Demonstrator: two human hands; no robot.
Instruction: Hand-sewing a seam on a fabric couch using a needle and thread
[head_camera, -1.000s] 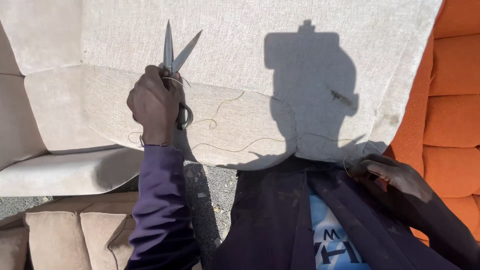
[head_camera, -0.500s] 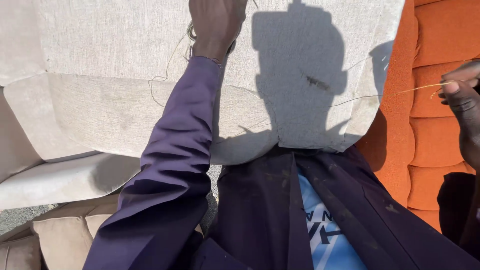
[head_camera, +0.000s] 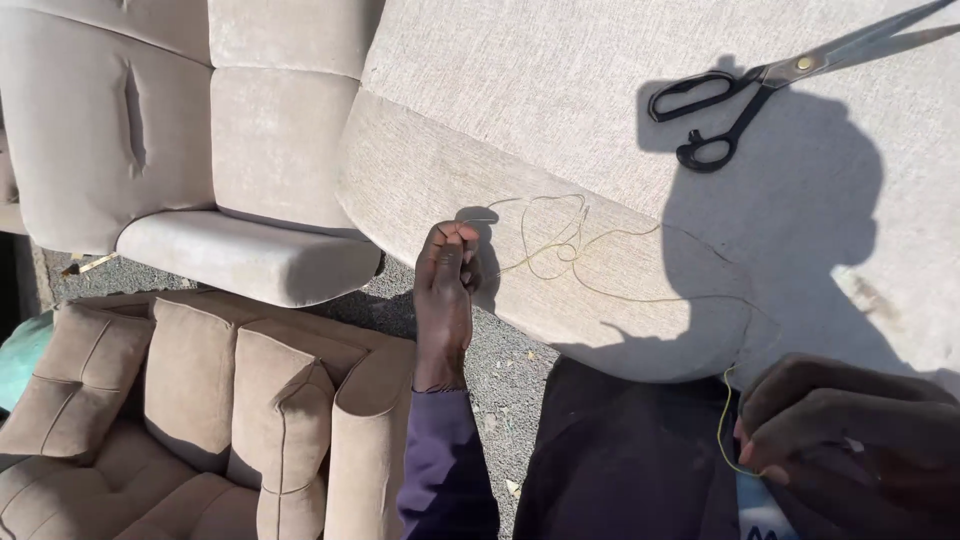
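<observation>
My left hand (head_camera: 445, 290) rests against the rounded front edge of a large beige upholstered cushion (head_camera: 560, 120), its fingertips pinched on a thin yellow thread (head_camera: 560, 245). The thread loops loosely over the fabric and runs right and down to my right hand (head_camera: 850, 430), which is closed around its other end at the bottom right. Black-handled scissors (head_camera: 770, 85) lie shut on the cushion at the upper right, apart from both hands. I cannot see a needle.
A beige sofa section (head_camera: 200, 150) stands at the upper left. A tan tufted armchair (head_camera: 200, 410) sits at the lower left. Gravel ground (head_camera: 500, 370) shows between them. My shadow falls across the cushion's right side.
My left hand held the scissors upright, reached up, and now the scissors lie on the cushion. That hand has come down onto the thread. My right hand has dropped to the lower right.
</observation>
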